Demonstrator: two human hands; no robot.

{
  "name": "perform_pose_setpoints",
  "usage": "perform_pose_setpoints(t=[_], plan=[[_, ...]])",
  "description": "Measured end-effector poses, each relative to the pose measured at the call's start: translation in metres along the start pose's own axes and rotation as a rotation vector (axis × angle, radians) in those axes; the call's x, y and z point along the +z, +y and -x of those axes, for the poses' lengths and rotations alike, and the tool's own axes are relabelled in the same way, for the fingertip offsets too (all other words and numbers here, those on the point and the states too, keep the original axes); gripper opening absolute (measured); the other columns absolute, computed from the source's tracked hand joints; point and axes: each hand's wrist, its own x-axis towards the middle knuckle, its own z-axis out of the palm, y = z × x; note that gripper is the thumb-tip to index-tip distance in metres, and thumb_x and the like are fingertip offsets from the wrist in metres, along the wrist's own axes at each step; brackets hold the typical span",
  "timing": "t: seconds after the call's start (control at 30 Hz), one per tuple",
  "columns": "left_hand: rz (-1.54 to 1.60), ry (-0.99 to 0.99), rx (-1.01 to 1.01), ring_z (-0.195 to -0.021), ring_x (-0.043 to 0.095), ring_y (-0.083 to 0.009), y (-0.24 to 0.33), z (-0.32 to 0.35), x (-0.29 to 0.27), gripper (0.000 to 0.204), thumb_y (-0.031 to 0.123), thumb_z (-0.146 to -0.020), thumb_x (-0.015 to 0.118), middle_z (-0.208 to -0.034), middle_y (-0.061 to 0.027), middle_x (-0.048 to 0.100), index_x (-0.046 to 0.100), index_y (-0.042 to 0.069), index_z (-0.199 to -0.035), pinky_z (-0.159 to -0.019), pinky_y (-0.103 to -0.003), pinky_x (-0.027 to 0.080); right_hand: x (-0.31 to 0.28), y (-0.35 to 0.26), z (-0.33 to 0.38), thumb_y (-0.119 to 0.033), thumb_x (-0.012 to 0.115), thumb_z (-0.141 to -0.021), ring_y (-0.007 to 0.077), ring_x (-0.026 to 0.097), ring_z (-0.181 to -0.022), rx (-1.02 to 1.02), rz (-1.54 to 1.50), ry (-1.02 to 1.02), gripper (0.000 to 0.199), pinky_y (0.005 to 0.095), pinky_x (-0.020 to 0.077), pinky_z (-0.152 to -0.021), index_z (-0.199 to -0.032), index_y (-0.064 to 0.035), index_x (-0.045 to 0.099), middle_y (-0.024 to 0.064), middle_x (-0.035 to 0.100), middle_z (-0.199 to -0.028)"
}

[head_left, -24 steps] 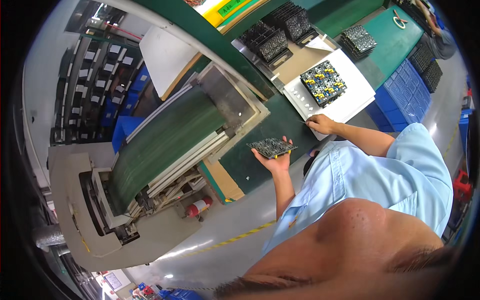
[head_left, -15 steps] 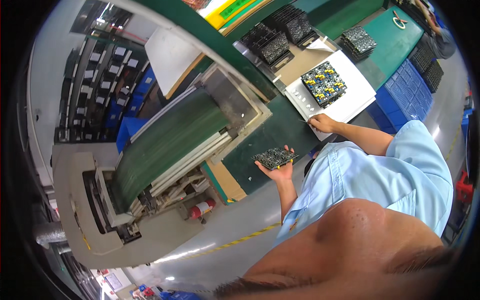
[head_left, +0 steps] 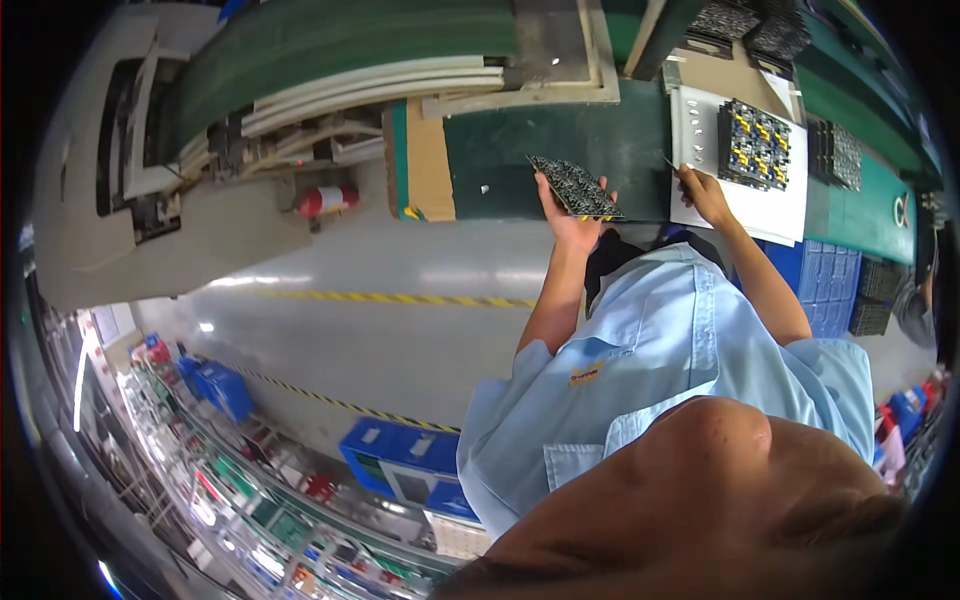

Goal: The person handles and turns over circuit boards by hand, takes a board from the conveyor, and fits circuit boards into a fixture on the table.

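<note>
- Hands at a dark green workbench mat (head_left: pixel 560 150), seen from above and behind, with our own head and light blue work shirt (head_left: pixel 660 370) filling the lower part of the view.
- Our left hand (head_left: pixel 572 218) holds a flat, dark rectangular circuit board (head_left: pixel 575 187) dotted with small components. The fingers curl up under it and around its near edge, closed on the board, which tilts over the near edge of the green mat.
- Our right hand (head_left: pixel 704 193) rests at the near left corner of a white rectangular tray (head_left: pixel 770 205), just to the right of the green mat. It seems to pinch a thin dark tool or pin, but we cannot tell how tightly the fingers are closed, nor what exactly it is.
- On the white tray lies a dark circuit board with yellow parts (head_left: pixel 754 144), further from us than the right hand.
- Risks, as we judge them:
- The held board is supported from one side only and hangs partly past the mat edge, above the grey floor (head_left: pixel 400 300). A loosened grip could let it slide off and fall.
- Fingers pressing on the populated face could bend or dislodge small components.
- The thin item in the right hand, if pointed, could scratch the tray board or the held one should the hands come together carelessly.
- Left of the mat, a grey conveyor machine with a green belt (head_left: pixel 330 60) stands close; a wide swing of the left hand could strike its frame.
</note>
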Motion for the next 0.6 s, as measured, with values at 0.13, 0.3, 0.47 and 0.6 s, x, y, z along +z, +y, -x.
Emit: perform_pose_setpoints(t=[0.13,0.3,0.47,0.6], plan=[[0.024,0.013,0.025,-0.106,0.060,-0.0348,-0.001,0.001,-0.016,0.069,0.079,-0.081,0.052,-0.104,-0.0055,0.064,0.064,0.017,-0.108,-0.087,-0.059,0.047,0.001,0.000,-0.004,-0.053,0.048,-0.100,0.0119,0.055,-0.063,0.018,0.011,-0.030,0.060,0.0266,0.0464,-0.058,-0.105,0.0043,0.064,0.0043,0.058,-0.076],[0.050,-0.020,0.047,-0.109,0.059,-0.0348,0.002,-0.006,-0.023,0.070,0.078,-0.082,0.051,-0.107,-0.0059,0.063,0.062,0.017,-0.113,-0.088,-0.059,0.047,-0.001,-0.006,-0.007,-0.051,0.049,-0.101,0.0110,0.052,-0.062,0.056,0.054,-0.032,0.057,0.0258,0.0437,-0.056,-0.105,0.0038,0.064,0.0029,0.055,-0.073],[0.058,-0.133,0.057,-0.118,0.057,-0.0367,0.012,-0.017,-0.019,0.073,0.076,-0.085,0.050,-0.115,-0.0082,0.062,0.057,0.015,-0.125,-0.093,-0.062,0.046,-0.003,-0.007,-0.008,-0.051,0.048,-0.100,0.0134,0.058,-0.064,0.065,0.090,-0.031,0.059,0.0275,0.0488,-0.059,-0.103,0.0054,0.066,0.0071,0.061,-0.075],[0.112,-0.241,-0.021,-0.123,0.053,-0.0403,0.018,-0.030,-0.026,0.080,0.076,-0.084,0.050,-0.124,-0.0114,0.061,0.053,0.013,-0.134,-0.098,-0.065,0.042,0.000,-0.013,-0.007,-0.050,0.049,-0.101,0.0111,0.053,-0.061,0.078,0.099,-0.026,0.057,0.0260,0.0442,-0.057,-0.106,0.0046,0.065,0.0039,0.056,-0.073]])
